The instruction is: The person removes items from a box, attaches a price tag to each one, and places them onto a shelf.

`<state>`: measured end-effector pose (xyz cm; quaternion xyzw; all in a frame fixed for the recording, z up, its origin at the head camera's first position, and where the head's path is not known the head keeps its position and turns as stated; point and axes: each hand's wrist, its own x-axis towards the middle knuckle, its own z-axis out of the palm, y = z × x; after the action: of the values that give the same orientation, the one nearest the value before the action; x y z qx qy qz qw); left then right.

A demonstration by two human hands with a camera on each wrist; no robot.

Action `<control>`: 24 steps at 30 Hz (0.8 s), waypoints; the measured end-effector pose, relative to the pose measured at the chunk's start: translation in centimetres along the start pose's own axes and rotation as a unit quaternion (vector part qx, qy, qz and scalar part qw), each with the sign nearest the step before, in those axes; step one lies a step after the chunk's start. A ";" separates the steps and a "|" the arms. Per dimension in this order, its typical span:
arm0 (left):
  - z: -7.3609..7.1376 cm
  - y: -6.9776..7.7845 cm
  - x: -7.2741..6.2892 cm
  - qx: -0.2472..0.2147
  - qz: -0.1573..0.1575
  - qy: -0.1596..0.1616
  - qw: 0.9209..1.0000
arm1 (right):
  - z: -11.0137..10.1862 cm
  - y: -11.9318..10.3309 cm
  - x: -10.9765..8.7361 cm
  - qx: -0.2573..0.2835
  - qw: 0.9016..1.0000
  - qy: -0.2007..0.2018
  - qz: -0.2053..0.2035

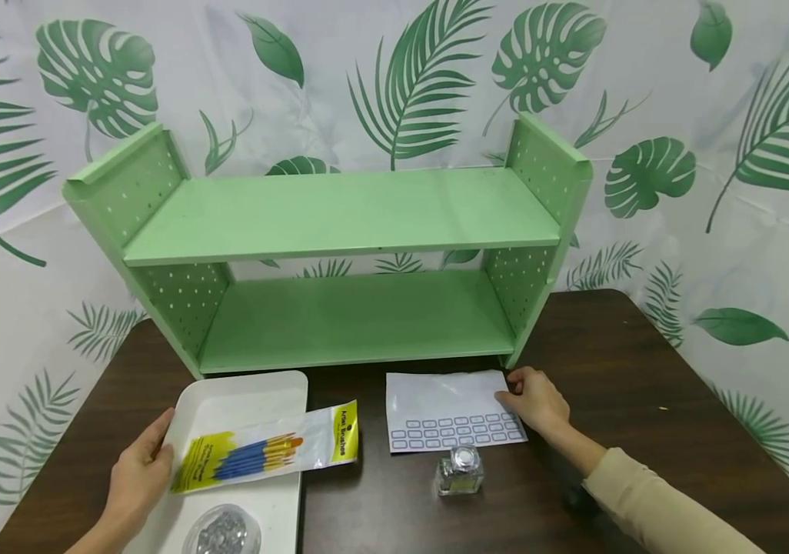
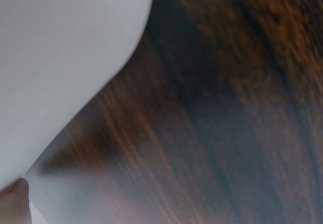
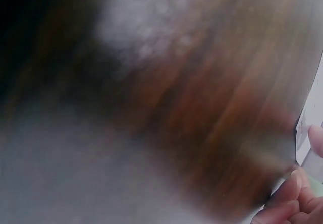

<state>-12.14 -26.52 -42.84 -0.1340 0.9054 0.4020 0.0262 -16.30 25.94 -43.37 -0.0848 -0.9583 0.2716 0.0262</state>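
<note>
On the left, my left hand (image 1: 133, 478) grips the side rim of a white tray (image 1: 256, 389); the left wrist view shows a fingertip (image 2: 18, 198) at the tray's edge (image 2: 60, 57). A clear pack of blue-handled artist brushes (image 1: 263, 452) lies across the tray, its yellow end past the right rim. Nearer me in the tray sits a round clear container (image 1: 223, 531) of small silvery pieces. My right hand (image 1: 538, 402) pinches the right edge of a white sheet (image 1: 439, 396) with rows of blue-bordered labels. Just in front of the sheet stands a small square glass jar (image 1: 460, 473) with a silvery lid.
A green two-tier shelf (image 1: 353, 215) with perforated sides stands at the back of the dark wooden table (image 1: 616, 369), right behind the tray and sheet. Behind it hangs a leaf-patterned backdrop (image 1: 214, 46). The table's right edge slants toward me.
</note>
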 end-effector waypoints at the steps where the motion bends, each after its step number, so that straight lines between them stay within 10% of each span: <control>1: 0.0 0.0 0.0 0.000 0.001 0.001 1.000 | 0.1 0.0 0.0 -0.003 1.000 0.002 0.001; 24: -0.2 -0.1 0.3 0.010 -0.005 -0.012 1.000 | 0.5 -0.2 0.2 -0.008 0.999 0.021 0.026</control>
<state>-12.37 -26.76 -42.82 -0.1333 0.9085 0.3940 0.0400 -16.57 25.52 -43.72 -0.1157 -0.9573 0.2622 0.0388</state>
